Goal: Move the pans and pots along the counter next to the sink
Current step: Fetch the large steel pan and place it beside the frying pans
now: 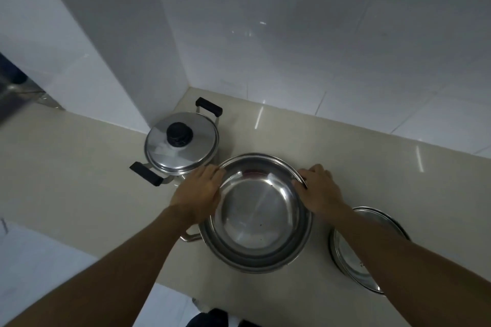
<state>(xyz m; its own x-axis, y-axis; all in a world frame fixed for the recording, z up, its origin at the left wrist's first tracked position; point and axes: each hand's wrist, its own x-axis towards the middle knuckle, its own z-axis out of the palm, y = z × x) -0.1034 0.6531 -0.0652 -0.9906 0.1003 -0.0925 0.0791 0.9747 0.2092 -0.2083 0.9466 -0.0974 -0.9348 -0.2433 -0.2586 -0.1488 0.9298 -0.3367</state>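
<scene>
Left hand [198, 191]: forearm reaching in from the lower left, palm down, fingers curled over the left rim of the steel bowl [259, 204], gripping it.

Right hand [318, 190]: forearm reaching in from the lower right, fingers wrapped over the bowl's right rim, gripping it.

Steel bowl: shiny, empty, tilted toward the camera; it sits inside the mouth of a larger steel pot [255, 260], whose side handle shows below the left wrist.

Lidded pot [180, 145]: steel, with a black knob and two black handles, standing in the wall corner just left of the bowl.

Glass lid [358, 255]: steel-rimmed, lying to the right, partly hidden by the right forearm.

Tabletop [79, 167]: beige, glossy.

Markings: no readable writing on any item.
</scene>
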